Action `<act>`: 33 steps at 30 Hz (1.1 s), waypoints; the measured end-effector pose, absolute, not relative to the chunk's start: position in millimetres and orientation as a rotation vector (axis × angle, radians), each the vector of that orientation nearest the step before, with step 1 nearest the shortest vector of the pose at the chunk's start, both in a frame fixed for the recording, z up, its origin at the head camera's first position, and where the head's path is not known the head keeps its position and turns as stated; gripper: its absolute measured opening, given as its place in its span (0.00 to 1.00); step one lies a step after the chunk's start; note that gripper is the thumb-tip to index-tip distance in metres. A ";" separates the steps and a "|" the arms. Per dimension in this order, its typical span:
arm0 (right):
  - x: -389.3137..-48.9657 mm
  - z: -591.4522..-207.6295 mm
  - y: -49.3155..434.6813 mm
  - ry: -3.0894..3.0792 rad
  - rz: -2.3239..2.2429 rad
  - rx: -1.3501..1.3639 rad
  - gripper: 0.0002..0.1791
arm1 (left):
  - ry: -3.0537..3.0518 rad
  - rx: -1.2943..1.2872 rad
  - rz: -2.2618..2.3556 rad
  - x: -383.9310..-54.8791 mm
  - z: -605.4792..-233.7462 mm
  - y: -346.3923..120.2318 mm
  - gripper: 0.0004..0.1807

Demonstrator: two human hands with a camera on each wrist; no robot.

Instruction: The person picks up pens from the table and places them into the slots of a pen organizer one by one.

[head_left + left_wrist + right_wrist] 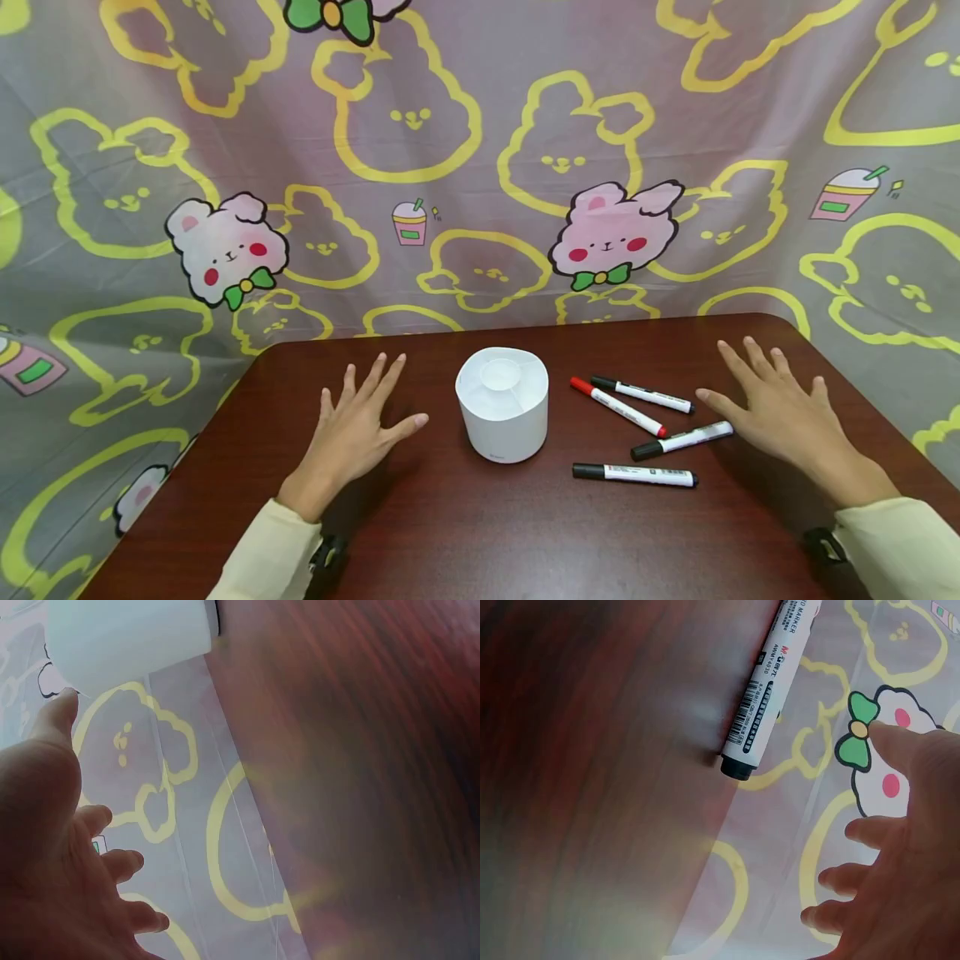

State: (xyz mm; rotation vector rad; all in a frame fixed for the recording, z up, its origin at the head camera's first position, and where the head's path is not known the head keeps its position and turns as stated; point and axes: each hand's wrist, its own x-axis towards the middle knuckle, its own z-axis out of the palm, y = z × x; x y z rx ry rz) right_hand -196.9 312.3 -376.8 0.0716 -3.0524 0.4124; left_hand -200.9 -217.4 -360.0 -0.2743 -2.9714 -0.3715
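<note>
Left of a white round divided organizer (504, 429), my left hand (352, 433) is spread with its fingers apart, holding nothing. My right hand (787, 412) is likewise spread, right of several whiteboard markers. Nearest its thumb lies a black-capped marker (682, 440). Beyond that are a red marker (618, 407) and another black marker (643, 394). A further black-capped marker (634, 475) lies closer to the table's front. In the right wrist view, a marker's black end (737, 766) shows near the thumb. The organizer's wall (127, 645) appears above my left hand in the left wrist view.
The dark wooden table (480, 542) carries the organizer and markers. A grey curtain (480, 208) with yellow cartoon outlines hangs behind and beside the table. A dark band with a buckle (327, 552) is at the left wrist, another (825, 546) at the right.
</note>
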 end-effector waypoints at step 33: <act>-194.7 -377.3 322.5 -2.987 0.935 0.262 0.36 | -2.806 -0.568 -1.420 -212.8 -354.7 -185.3 0.65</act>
